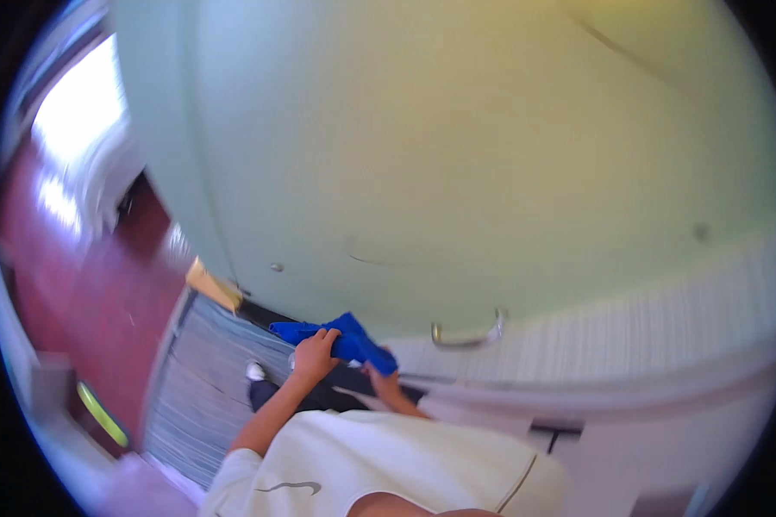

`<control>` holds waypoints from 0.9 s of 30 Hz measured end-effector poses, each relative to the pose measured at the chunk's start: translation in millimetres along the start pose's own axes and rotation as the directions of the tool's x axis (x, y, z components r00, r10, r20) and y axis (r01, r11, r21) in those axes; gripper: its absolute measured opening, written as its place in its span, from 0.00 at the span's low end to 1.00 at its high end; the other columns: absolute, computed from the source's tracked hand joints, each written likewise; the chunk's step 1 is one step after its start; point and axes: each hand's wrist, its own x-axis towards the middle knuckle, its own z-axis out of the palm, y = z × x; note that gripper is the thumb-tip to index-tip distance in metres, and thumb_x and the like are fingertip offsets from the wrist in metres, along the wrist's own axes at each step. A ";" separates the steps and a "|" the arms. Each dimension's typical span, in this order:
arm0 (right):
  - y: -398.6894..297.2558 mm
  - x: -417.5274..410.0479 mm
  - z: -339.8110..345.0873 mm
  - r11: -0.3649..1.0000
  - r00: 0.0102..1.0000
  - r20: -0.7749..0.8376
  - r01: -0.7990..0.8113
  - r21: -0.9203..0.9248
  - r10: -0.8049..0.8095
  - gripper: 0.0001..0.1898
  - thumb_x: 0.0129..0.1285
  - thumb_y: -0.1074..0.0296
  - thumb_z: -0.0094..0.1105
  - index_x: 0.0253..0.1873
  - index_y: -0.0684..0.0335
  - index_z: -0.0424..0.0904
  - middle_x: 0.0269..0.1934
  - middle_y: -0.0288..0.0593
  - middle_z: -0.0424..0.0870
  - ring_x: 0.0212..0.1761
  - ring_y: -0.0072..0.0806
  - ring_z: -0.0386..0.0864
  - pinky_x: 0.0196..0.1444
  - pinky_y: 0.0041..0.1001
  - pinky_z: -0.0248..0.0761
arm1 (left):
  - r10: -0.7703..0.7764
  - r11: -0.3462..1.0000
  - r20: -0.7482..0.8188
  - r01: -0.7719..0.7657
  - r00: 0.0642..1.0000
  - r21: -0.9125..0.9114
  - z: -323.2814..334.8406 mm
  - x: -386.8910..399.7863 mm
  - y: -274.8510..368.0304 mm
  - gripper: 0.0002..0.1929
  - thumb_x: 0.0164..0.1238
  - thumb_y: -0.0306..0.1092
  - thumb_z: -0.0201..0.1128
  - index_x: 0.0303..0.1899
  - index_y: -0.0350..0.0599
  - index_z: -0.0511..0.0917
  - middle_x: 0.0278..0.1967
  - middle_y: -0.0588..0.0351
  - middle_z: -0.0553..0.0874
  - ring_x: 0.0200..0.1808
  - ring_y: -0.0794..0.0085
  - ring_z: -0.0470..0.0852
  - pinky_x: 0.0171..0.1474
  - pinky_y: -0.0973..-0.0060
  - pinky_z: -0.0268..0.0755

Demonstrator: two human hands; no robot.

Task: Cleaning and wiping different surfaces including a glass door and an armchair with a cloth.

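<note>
A crumpled blue cloth (355, 341) stretches between my two hands, in front of my white shirt. My left hand (317, 355) grips its middle, with the fingers over the top. At the cloth's lower right end, my right hand (381, 380) holds it, partly hidden beneath the fabric. Just beyond the cloth rises a large pale green panel (427, 161). A curved metal handle (469, 342) sits near its lower edge, to the right of my hands.
Grey wood-look flooring (200, 375) lies to the left, bordering a dark red floor (97, 284). A tan block (213, 285) stands by the panel's lower left corner. A yellow-green strip (102, 413) is at far left. A black T-shaped item (556, 430) shows at lower right.
</note>
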 end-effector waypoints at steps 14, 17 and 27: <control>-165.2 -99.4 -40.6 0.779 0.733 -0.645 0.268 0.567 0.217 0.06 0.65 0.67 0.59 0.45 0.59 0.78 0.35 0.35 0.81 0.30 0.22 0.79 0.33 0.22 0.72 | 0.627 0.772 0.024 -0.617 0.779 -0.150 -101.0 36.0 199.3 0.23 0.42 0.28 0.73 0.44 0.49 0.75 0.30 0.58 0.79 0.32 0.63 0.82 0.34 0.69 0.74; -218.5 -74.7 -75.3 0.816 0.632 -0.774 0.426 0.391 0.040 0.15 0.66 0.64 0.59 0.55 0.59 0.73 0.48 0.39 0.79 0.51 0.26 0.77 0.52 0.27 0.69 | 0.675 0.686 -0.153 -0.691 0.721 -0.229 -82.8 66.3 261.9 0.22 0.47 0.26 0.70 0.47 0.46 0.75 0.34 0.55 0.78 0.36 0.60 0.81 0.38 0.66 0.76; -125.3 61.3 -86.5 0.700 0.560 -0.476 0.690 -0.185 -0.678 0.15 0.61 0.70 0.61 0.52 0.67 0.76 0.43 0.46 0.84 0.48 0.36 0.81 0.57 0.35 0.70 | 0.476 0.867 0.026 -0.464 0.879 -0.183 2.9 35.8 156.8 0.34 0.54 0.25 0.65 0.64 0.40 0.61 0.53 0.37 0.71 0.53 0.41 0.74 0.59 0.57 0.68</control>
